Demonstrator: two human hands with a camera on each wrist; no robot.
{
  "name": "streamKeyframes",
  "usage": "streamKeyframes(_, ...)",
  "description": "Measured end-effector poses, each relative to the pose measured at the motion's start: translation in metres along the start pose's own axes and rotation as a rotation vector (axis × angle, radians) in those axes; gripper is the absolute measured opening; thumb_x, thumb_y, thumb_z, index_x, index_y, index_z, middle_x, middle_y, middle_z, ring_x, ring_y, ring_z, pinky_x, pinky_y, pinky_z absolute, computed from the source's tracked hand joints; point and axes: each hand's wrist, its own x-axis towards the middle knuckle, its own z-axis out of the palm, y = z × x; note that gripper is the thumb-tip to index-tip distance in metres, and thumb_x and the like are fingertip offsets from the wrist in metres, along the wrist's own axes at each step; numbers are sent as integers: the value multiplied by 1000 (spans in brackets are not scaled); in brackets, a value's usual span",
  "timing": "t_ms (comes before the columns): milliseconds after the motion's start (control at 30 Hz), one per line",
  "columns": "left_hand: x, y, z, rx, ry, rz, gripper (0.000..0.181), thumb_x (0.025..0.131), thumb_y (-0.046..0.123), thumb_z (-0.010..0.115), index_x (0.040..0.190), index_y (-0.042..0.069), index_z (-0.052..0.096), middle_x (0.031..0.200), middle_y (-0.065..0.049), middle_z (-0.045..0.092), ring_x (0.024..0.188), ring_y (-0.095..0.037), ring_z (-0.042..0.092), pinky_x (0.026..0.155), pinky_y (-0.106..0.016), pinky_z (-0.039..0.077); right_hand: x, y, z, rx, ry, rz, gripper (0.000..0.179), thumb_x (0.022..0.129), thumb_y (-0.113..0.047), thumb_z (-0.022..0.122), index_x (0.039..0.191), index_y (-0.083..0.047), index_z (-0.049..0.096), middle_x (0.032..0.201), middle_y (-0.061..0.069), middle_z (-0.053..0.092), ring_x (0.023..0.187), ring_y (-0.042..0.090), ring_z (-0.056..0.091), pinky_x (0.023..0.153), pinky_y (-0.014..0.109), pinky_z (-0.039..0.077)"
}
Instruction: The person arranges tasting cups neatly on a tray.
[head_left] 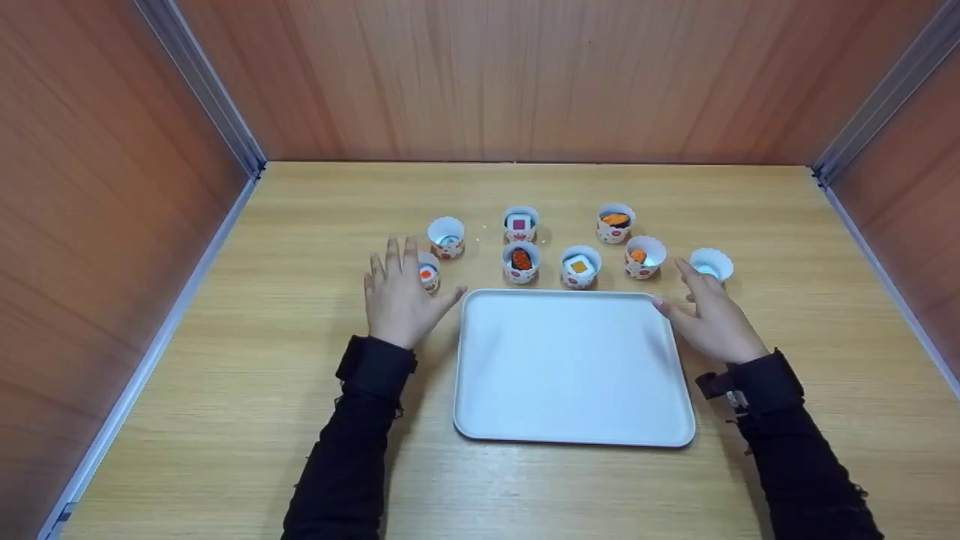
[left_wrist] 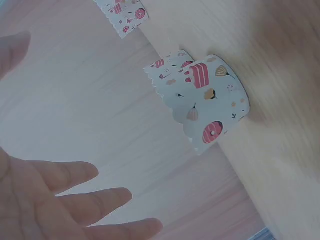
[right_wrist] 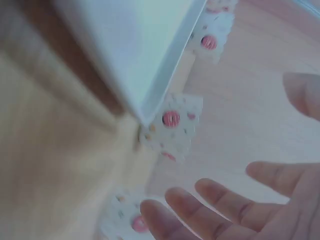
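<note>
My left hand (head_left: 401,304) is spread with straight fingers, just left of a small paper cup (head_left: 429,283) that it partly covers in the head view. In the left wrist view, patterned cups (left_wrist: 215,100) stand beyond the fingers (left_wrist: 107,200), apart from them. My right hand (head_left: 714,321), fingers extended and thumb apart, hovers by the far right corner of a white tray (head_left: 574,367). Behind its fingertips is a cup (head_left: 711,262), partly hidden. The right wrist view shows the tray's corner (right_wrist: 145,117) and patterned cups (right_wrist: 172,122); nothing lies in that hand.
Several more cups stand behind the tray, some with sushi-like pieces: a cup with a dark and orange piece (head_left: 615,223), one with a white and yellow piece (head_left: 580,267). Wooden panels (head_left: 517,82) enclose the table (head_left: 300,450) at the back and sides.
</note>
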Motion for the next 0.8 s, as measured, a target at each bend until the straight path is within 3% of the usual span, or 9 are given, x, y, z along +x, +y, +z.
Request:
streamKeyframes(200,10,-17,-6,-130,-35,-25,102,76,53,76,152,2,29,152,-27,35,137,-47,38,109,-58,37,-1,10,-1,114,-128,69,87,97,-55,48,156,-4,11,144,30,37,123,46,49,94,53,49)
streamKeyframes(433,21,-32,-4,-225,-188,-90,106,77,40,80,154,0,21,152,-28,31,135,-45,40,111,-54,37,-6,22,9,244,-241,176,89,94,-49,58,154,1,15,126,23,46,101,27,61,79,32,58)
streamKeyframes(567,28,-32,0,-251,-238,-97,104,77,35,81,154,-1,20,146,-28,37,129,-42,46,110,-50,39,-5,24,14,287,-260,187,79,95,-36,61,148,6,21,106,14,51,87,19,62,71,30,58)
streamKeyframes(800,38,-30,6,-284,-294,-131,101,78,31,80,154,1,19,142,-25,41,123,-37,49,108,-48,41,-3,23,18,222,-244,178,55,93,-17,61,134,8,35,85,5,50,68,15,58,59,28,55)
